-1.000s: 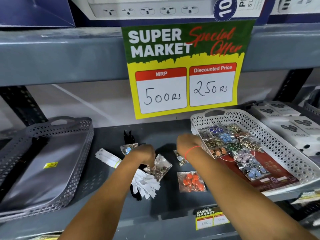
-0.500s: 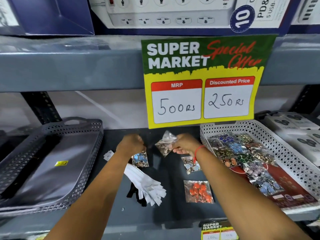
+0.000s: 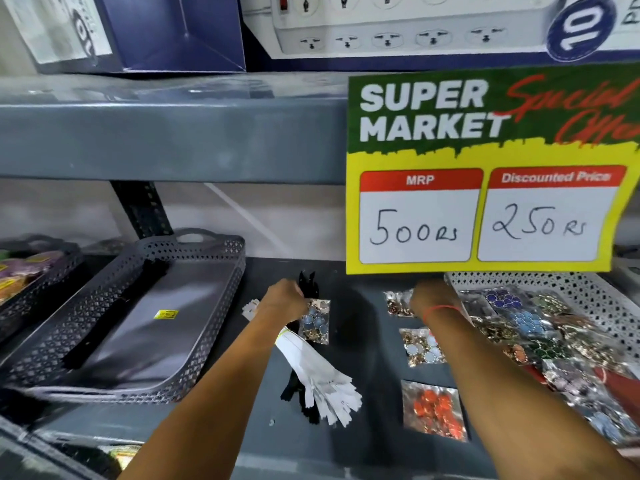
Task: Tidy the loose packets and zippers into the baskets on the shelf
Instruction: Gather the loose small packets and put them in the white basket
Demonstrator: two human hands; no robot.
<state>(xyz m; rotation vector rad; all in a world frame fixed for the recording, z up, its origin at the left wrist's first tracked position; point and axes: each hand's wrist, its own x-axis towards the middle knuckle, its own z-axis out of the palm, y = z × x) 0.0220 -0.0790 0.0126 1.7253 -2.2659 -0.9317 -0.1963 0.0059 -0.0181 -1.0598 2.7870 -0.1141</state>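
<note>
Both arms reach onto the grey shelf (image 3: 363, 455). The left hand (image 3: 285, 301) has its grip closed on a small clear packet of pale blue pieces (image 3: 315, 323), just above the bundle of white zippers (image 3: 318, 375), which lies on black zippers (image 3: 304, 400). The right hand (image 3: 429, 299) pinches another packet with brownish pieces (image 3: 396, 303), near the rim of the white basket (image 3: 588, 292), which is already full of packets. Two loose packets lie on the shelf between the arms: a pale one (image 3: 420, 346) and an orange one (image 3: 434, 408). The grey basket (image 3: 194, 341) stands at the left.
</note>
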